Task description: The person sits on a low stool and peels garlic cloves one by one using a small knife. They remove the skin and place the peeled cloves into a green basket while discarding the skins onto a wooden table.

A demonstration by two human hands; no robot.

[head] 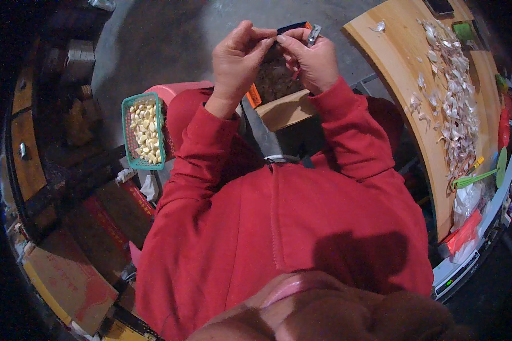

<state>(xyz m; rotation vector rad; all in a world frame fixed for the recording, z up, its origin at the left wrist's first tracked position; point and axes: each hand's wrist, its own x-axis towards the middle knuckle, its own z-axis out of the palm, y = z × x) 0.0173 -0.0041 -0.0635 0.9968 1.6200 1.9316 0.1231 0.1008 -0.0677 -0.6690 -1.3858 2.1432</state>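
Observation:
My left hand (239, 57) is raised, its thumb and forefinger pinched together at the fingertips of my right hand. Whatever may be between those fingertips is too small or hidden to tell. My right hand (313, 59) is curled around a small metal tool (314, 35) that looks like a nail clipper and juts up past the forefinger. Below both hands, between the knees, stands an open cardboard box (288, 110) with orange and black edges and dark brown bits inside. A green plastic basket (125, 128) of peeled garlic cloves (145, 132) stands left of my left knee.
On the right, a wooden board (403, 81) carries a long heap of garlic skins (456, 98). A green-handled utensil (478, 178), a red package (465, 232) and plastic bags lie at its near end. Cardboard boxes (68, 281) and a drawer cabinet (27, 153) stand to the left.

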